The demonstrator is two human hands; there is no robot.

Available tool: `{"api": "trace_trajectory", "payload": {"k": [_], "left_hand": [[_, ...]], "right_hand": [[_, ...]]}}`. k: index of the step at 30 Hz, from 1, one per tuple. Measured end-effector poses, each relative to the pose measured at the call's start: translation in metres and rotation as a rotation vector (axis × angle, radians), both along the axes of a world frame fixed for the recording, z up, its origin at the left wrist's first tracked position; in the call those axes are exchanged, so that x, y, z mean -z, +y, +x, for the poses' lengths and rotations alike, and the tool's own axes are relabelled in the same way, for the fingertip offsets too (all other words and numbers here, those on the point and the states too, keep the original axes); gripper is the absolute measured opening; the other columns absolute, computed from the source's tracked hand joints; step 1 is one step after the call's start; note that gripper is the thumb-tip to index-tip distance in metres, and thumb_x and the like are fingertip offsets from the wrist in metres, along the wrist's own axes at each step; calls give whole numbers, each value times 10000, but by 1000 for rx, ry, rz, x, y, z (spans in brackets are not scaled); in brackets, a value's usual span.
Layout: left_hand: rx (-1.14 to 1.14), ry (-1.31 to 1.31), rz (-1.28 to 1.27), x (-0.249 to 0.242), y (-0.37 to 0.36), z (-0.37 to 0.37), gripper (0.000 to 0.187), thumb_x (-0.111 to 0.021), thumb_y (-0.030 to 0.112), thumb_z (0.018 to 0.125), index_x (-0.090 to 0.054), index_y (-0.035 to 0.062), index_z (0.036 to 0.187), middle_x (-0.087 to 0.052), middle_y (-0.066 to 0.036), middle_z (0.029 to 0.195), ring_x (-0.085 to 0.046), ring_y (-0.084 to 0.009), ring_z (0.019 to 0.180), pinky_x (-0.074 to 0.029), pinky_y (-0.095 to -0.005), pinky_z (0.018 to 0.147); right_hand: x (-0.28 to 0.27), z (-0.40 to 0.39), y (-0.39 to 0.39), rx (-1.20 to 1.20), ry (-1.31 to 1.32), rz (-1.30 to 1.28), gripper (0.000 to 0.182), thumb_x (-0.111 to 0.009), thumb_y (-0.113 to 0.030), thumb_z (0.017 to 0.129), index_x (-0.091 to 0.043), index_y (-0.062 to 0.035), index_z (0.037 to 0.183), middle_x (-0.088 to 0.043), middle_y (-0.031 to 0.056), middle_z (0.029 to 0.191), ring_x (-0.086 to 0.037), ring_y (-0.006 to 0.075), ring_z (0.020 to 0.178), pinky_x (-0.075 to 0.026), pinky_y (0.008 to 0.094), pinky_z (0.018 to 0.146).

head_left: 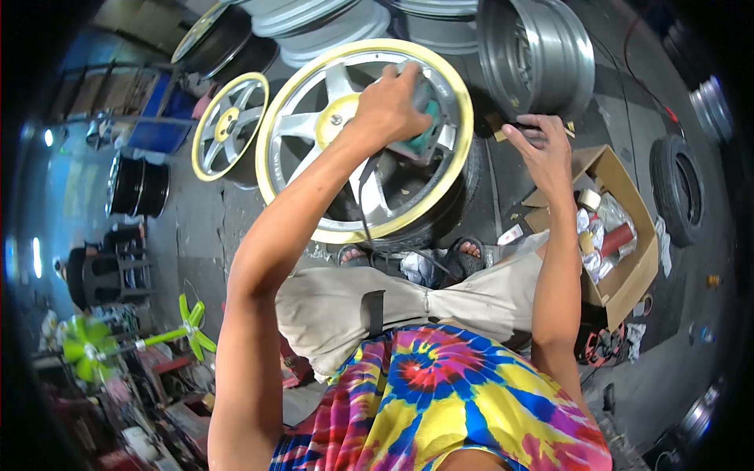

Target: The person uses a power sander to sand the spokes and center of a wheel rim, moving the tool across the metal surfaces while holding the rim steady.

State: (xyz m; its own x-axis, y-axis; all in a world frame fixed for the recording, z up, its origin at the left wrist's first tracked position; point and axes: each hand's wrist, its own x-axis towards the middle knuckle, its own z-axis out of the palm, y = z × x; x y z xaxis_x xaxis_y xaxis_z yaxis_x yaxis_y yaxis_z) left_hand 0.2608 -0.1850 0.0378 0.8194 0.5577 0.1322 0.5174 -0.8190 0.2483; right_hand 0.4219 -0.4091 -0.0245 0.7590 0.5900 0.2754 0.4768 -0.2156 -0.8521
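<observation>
My left hand (393, 106) is closed around a teal power sander (424, 135), which sits against the right side of a large alloy wheel (297, 125). This wheel has silver spokes, a yellow outer lip and a yellow centre, and it lies face up on a tyre (471, 177). A black cord (363, 196) hangs from the sander across the spokes. My right hand (543, 149) is held out to the right, fingers loosely bent and thumb apart. Brownish-yellow scraps (500, 135) show beside its fingertips, just below a bare grey wheel (542, 59).
A smaller yellow-lipped wheel (229, 125) stands at the left. Silver wheels (338, 35) are stacked at the back. On the right, a cardboard box (640, 267) holds rolls and plastic, with a loose tyre (677, 191) beyond. A green-bladed fan (88, 349) stands lower left.
</observation>
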Motion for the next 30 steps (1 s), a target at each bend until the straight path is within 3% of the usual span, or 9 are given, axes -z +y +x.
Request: {"api": "trace_trajectory", "payload": {"k": [6,9,12,16,21,30], "left_hand": [[-10,26,20,-5,33,-1,787,-796,334,730,-482,120,1420,-575,-240,1291,-649,-466,1077,-536,-501,965],[63,-63,103,-16,38,-31,734,-775,295,753,-485,125,1405,-565,-237,1285,-653,-453,1049,-538,-508,916],[200,-240,8,-42,27,-69,803,-816,261,734,-456,67,1426,-563,-255,1354,-587,-447,1210,-475,-474,1036],[205,-322,-233,-67,4,-119,830,-878,265,685,-497,20,1381,-589,-222,1334,-564,-357,1270,-416,-429,1103],[225,-403,-160,-75,-23,-160,835,-883,221,671,-495,29,1385,-576,-182,1313,-565,-327,1246,-430,-418,1088],[292,-362,-89,-80,-10,-212,900,-865,130,687,-417,32,1462,-532,-218,1375,-552,-406,1274,-460,-445,1077]], "right_hand": [[3,-6,5,-2,-45,-4,436,-851,-336,841,-726,1,1088,-628,127,1083,-684,244,915,-568,351,791],[-7,-19,20,-6,-69,136,371,-844,-283,848,-732,-22,1087,-647,114,1036,-683,217,881,-562,338,781],[-24,-48,41,-148,-66,231,306,-813,-187,856,-726,-30,1103,-660,102,1002,-681,210,886,-546,332,805],[-62,-95,65,-378,-201,377,316,-763,-117,869,-701,-6,1158,-673,124,1047,-673,266,978,-527,365,891],[-84,-140,81,-568,-193,425,337,-755,-135,875,-706,-24,1189,-676,145,1092,-648,320,1046,-503,407,947],[-103,-197,91,-673,-189,428,346,-724,-108,894,-677,-12,1224,-669,158,1103,-634,328,1057,-489,409,962]]}}
